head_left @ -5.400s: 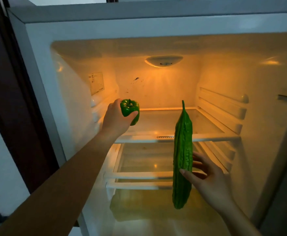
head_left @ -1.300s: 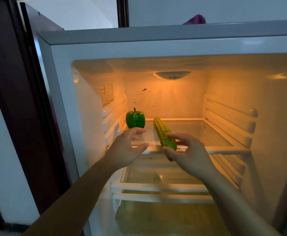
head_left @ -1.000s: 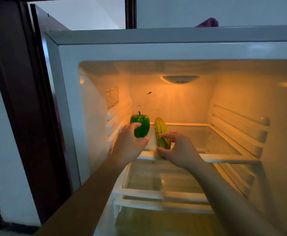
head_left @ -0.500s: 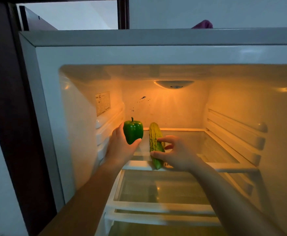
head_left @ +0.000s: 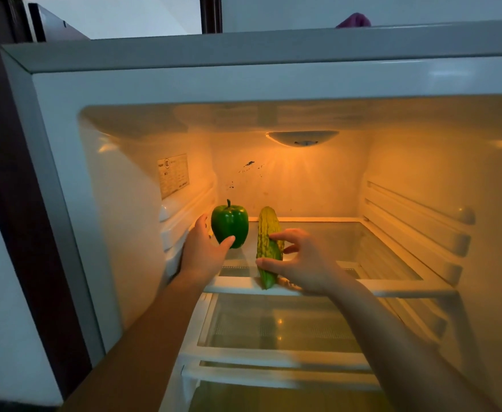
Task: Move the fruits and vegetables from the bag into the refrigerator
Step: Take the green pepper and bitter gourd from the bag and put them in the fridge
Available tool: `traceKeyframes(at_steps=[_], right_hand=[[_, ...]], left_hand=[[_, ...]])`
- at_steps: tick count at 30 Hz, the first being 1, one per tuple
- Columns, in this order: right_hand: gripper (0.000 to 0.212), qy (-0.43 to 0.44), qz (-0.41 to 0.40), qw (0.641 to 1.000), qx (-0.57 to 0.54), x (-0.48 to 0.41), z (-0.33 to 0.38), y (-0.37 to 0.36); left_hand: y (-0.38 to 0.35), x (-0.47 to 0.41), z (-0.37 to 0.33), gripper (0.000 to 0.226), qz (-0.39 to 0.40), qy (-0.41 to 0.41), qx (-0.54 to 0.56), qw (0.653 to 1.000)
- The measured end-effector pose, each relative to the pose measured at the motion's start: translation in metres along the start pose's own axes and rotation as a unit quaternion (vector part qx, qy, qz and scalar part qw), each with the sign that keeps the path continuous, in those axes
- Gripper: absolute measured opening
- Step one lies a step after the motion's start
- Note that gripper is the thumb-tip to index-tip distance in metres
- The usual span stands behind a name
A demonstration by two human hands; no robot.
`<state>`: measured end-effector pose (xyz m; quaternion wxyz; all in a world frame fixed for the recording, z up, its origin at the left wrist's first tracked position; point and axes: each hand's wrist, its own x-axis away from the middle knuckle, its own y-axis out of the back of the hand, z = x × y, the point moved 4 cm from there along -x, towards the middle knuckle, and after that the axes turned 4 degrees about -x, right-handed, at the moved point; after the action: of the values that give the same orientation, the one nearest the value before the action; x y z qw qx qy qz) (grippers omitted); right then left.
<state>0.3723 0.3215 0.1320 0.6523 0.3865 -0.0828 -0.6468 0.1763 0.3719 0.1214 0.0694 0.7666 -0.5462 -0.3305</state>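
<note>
Now down by the left edge of the top shelf (head_left: 392, 291), no longer carried: green pepper (head_left: 230, 226) cupped in left grip (head_left: 202, 257), bitter gourd (head_left: 267, 224) pinched in right grip (head_left: 306, 263); only release left.

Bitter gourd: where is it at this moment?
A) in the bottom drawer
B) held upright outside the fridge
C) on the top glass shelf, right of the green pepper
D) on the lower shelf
C: the bitter gourd lies on the top glass shelf, just right of the green pepper, with the right hand pinching it near the shelf's front edge.
</note>
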Motion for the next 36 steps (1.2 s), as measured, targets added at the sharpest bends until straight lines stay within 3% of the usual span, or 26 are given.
traceKeyframes(at_steps=[5, 11, 15, 18, 27, 36], right_hand=[[0.053, -0.010, -0.036, 0.999, 0.005, 0.011, 0.000, 0.010], [0.034, 0.014, -0.138, 0.989, -0.043, 0.071, 0.010, 0.023], [0.031, -0.008, -0.169, 0.984, -0.058, 0.138, 0.014, 0.013], [0.031, -0.059, -0.172, 0.982, -0.057, 0.191, 0.014, -0.006], [0.042, -0.254, -0.185, 0.950, -0.002, 0.326, 0.012, -0.054], [0.039, -0.385, -0.225, 0.895, 0.000, 0.450, 0.015, -0.069]], left_hand=[[0.010, 0.017, -0.004, 0.066, -0.046, -0.015, 0.027, 0.998], [0.030, 0.072, -0.026, 0.051, -0.005, -0.081, 0.089, 0.993], [0.043, 0.129, -0.026, 0.034, 0.101, -0.111, 0.164, 0.975], [0.041, 0.169, -0.007, 0.035, 0.160, -0.102, 0.197, 0.962], [0.000, 0.272, 0.029, 0.021, 0.358, -0.121, 0.138, 0.915], [-0.019, 0.369, 0.032, 0.030, 0.522, -0.215, 0.084, 0.821]])
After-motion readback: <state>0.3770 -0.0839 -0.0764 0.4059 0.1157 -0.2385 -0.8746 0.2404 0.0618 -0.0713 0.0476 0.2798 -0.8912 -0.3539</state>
